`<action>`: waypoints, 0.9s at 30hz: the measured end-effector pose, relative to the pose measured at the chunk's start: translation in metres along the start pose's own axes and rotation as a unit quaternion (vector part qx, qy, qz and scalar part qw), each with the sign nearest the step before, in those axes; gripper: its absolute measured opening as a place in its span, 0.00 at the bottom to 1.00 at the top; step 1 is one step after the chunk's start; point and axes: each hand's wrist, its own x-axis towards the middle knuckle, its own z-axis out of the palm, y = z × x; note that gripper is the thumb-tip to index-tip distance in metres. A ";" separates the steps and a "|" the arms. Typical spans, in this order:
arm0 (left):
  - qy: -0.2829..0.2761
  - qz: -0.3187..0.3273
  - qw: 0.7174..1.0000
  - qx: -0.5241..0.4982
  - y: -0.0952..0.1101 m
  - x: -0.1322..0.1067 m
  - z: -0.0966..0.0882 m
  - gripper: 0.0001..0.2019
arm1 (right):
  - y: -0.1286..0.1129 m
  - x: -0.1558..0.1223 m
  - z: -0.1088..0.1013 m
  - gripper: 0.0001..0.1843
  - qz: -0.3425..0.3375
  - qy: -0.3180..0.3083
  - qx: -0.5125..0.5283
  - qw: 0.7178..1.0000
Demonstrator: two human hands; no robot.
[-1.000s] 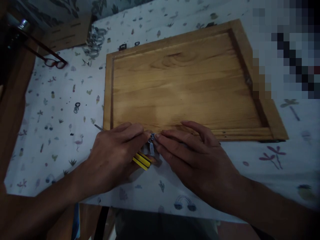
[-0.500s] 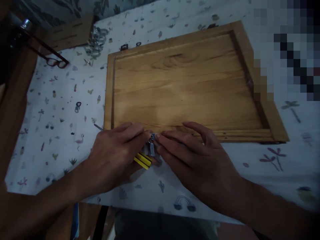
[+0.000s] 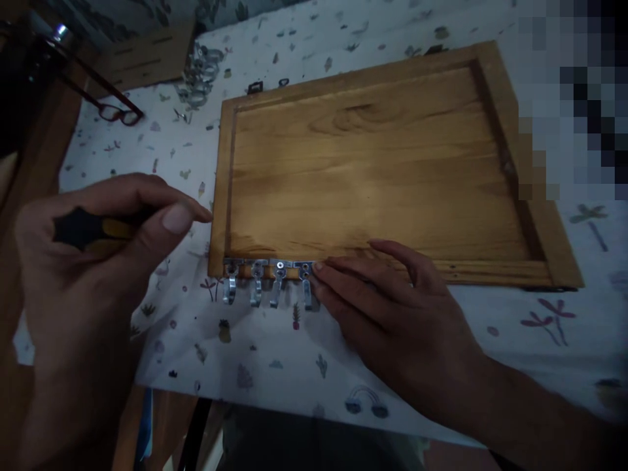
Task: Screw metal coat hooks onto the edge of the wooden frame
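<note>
Now that the left hand [image 3: 98,261] has drawn back to the left side of the wooden panel [image 3: 367,163], curled round a black-and-yellow tool [image 3: 78,227], four metal hooks [image 3: 277,291] show along the panel's near edge, leaving the work there uncovered. The right hand [image 3: 392,304] stays with fingertips against the rightmost hook [image 3: 307,296]; whether they pinch it cannot be told. No brand, label or writing is readable around the panel.
</note>
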 end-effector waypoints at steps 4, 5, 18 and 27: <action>-0.007 -0.025 0.994 -0.106 -0.018 0.014 -0.004 0.08 | 0.000 -0.001 -0.001 0.14 0.002 -0.003 0.006 1.000; -0.013 -0.029 0.992 -0.121 -0.021 0.017 -0.004 0.07 | 0.000 -0.001 -0.001 0.14 0.000 -0.005 0.005 1.000; -0.253 0.325 0.910 0.047 -0.031 0.001 0.020 0.20 | -0.002 -0.002 0.003 0.14 0.008 0.001 0.019 1.000; -0.245 0.353 0.885 0.179 -0.036 -0.008 0.020 0.25 | -0.001 -0.001 0.005 0.14 0.008 0.010 0.025 1.000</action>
